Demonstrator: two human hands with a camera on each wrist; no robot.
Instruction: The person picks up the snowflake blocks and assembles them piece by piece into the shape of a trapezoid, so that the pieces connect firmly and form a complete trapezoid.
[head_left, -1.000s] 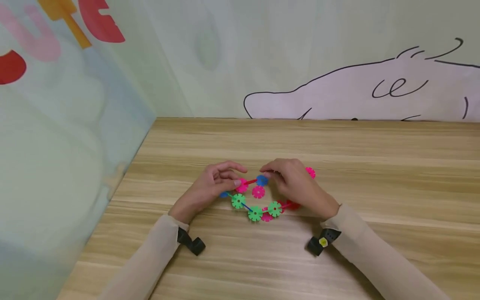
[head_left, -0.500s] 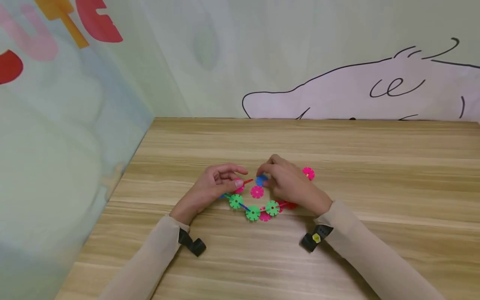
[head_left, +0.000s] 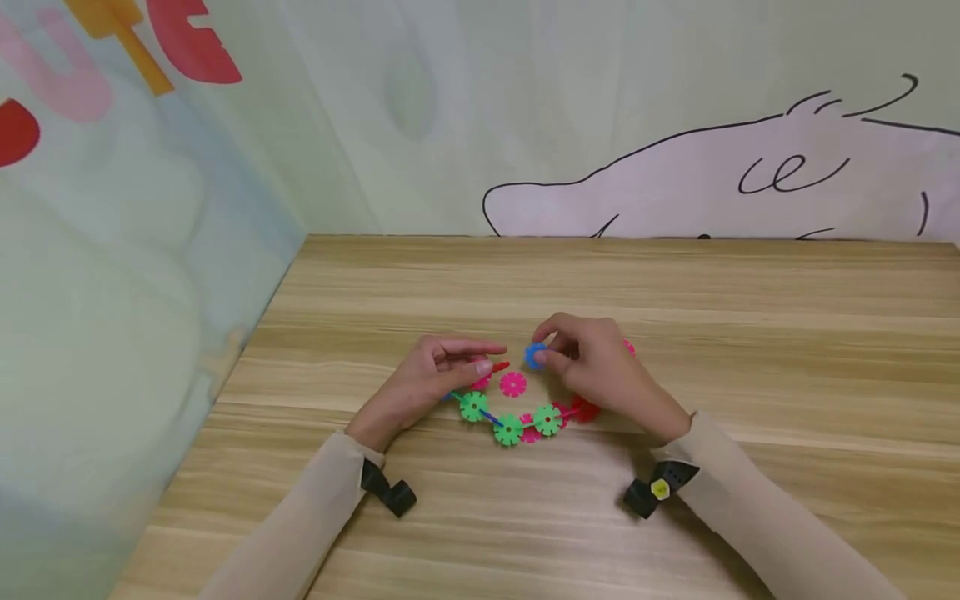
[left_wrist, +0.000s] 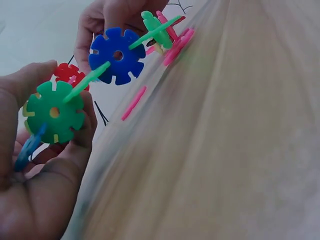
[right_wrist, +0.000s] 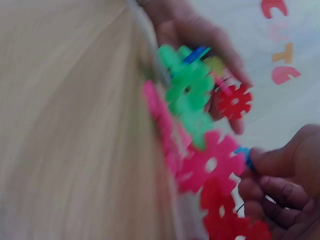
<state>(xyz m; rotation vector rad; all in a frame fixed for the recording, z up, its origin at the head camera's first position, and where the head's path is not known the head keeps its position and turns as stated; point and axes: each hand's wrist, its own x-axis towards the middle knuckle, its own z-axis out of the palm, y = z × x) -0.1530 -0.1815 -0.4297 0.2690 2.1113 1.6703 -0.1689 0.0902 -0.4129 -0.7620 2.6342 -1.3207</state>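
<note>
A curved chain of notched plastic snowflake discs spans the space between my hands in the head view, with green discs (head_left: 508, 430) along its near side. My left hand (head_left: 420, 387) grips its left end, thumb on a pink disc (head_left: 480, 381). From that disc a red disc (head_left: 500, 367) sticks out, nearly edge-on; the right wrist view shows its notched face. Between thumb and fingertips my right hand (head_left: 603, 371) pinches a light-blue disc (head_left: 535, 356), apart from the red one by a small gap. Red discs (head_left: 585, 408) at the chain's right end lie partly under my right hand.
Inside the curve a loose pink disc (head_left: 513, 384) lies on the wooden table (head_left: 480, 517). Another pink disc (head_left: 629, 347) shows just beyond my right hand. The printed wall (head_left: 420, 125) borders the table at the back and left.
The light-blue disc, at the red disc's tip a second ago, is now apart from it. My right hand pinches it and has moved slightly right. My left hand keeps its grip.
</note>
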